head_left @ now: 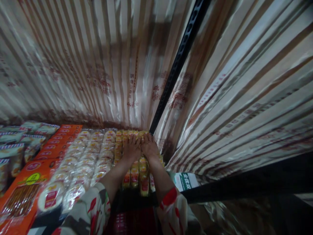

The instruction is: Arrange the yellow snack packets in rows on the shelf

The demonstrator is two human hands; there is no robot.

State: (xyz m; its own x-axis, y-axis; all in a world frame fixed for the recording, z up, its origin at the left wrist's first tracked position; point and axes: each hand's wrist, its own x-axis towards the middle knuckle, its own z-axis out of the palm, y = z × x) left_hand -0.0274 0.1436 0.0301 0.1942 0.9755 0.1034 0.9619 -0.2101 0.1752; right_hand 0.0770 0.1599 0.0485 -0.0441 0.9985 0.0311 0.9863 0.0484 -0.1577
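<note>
Small yellow-wrapped snack packs (134, 174) stand in tight rows at the right end of the shelf. My left hand (132, 149) lies on top of these rows with its fingers stretched toward the back. Close beside it, my right hand (149, 146) rests on the far right packs, fingers also spread forward, near a black slotted post (168, 85). Neither hand appears to grip a pack; the palms cover the ones beneath. Left of my hands run rows of clear-wrapped round white cakes (83, 156).
Orange snack bags (31, 178) line up further left, with pale snack bags (11, 151) beyond them. Striped plastic sheeting (110, 65) hangs behind the shelf and along the right. A green-and-white package (184, 181) sits low beside my right forearm, near a dark shelf edge (244, 181).
</note>
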